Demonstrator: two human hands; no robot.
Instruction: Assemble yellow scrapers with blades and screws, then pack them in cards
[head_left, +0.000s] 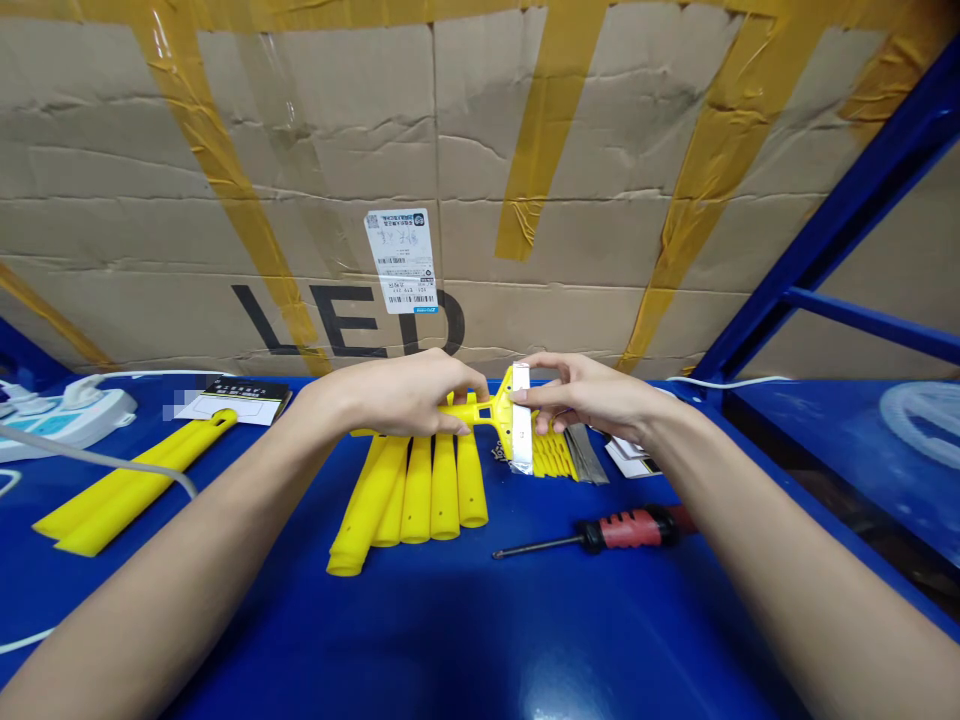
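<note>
My left hand (420,390) is closed around the handle of a yellow scraper (480,412), held level above the table. Across the scraper's broad head lies a silvery metal plate (521,430). The fingers of my right hand (592,395) pinch the head and this plate at its upper end. Below my left hand several hollow yellow handles (418,495) lie side by side, their open ends toward me. Beneath my right hand are several yellow scraper heads (553,455) and a stack of grey blades (583,455). Small screws (498,450) lie partly hidden behind the scraper.
A screwdriver (630,530) with a red and black grip lies right of centre. More yellow handles (142,480), printed cards (232,400) and a power strip (67,420) with cables are at left. A large cardboard box (480,150) walls off the back; a blue frame (825,230) stands right.
</note>
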